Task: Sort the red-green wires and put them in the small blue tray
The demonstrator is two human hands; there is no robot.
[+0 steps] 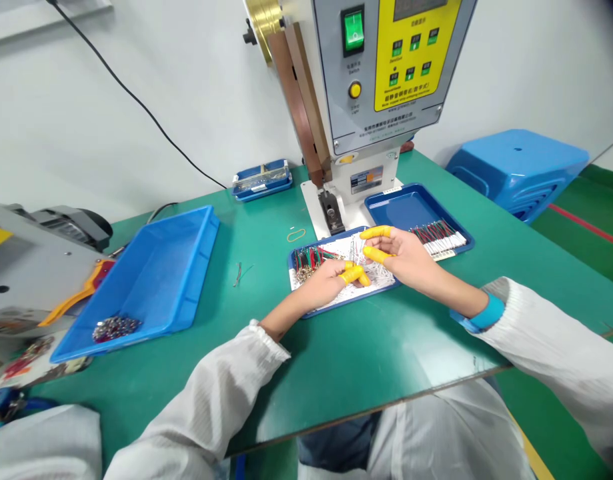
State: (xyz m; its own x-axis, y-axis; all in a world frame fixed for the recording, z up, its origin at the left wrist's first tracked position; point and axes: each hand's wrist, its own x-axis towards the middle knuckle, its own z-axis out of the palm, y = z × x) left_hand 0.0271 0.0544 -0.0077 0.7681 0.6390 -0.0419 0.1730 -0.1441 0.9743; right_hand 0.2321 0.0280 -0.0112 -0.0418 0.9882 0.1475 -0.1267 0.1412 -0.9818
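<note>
Where the counter meets the person's lap, two white sleeves reach forward over its edge, and another person's sleeve shows at lower left. The left hand has its fingers pinched together, seemingly on thin wires that rise between the hands. The right hand, just beside it, has thumb and forefinger parted (both wear yellow covers), with the other fingers curled. Beneath both hands lies a blue tray with loose white pieces and red, green and black wires. Off to the left, a blue bin holds a heap of metal pieces. Farther back are a rubber band and a second tray with a row of wires ending in white. Behind these stands a machine, with a blue stool to its right.
</note>
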